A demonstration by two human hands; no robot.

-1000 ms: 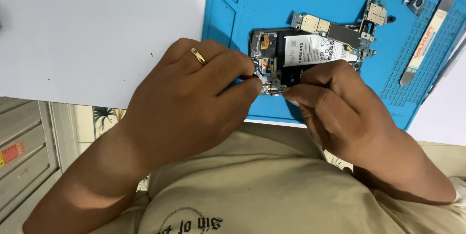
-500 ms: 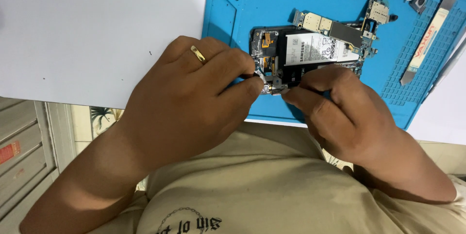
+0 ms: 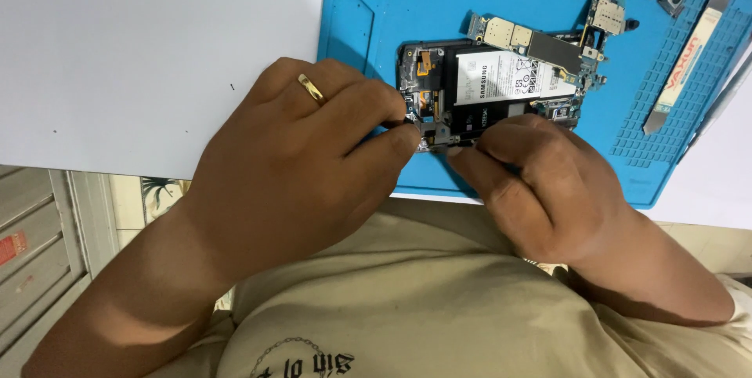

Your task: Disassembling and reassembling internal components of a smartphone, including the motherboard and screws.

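One opened phone (image 3: 470,92) lies on one blue mat (image 3: 407,2). Its near edge is pinched by the left hand (image 3: 305,151), on which one ring (image 3: 311,88) is worn, and by the right hand (image 3: 540,182). One loose board (image 3: 540,45) and one pry tool (image 3: 685,57) lie beside it.

White rectangular label (image 3: 507,78) with black print and small square codes, stuck flat on the battery inside the opened phone, mid-mat. Red label (image 3: 11,247), small and rectangular, on the grey cabinet front at far left, below the table edge. No packages, signs or lit screens in sight.
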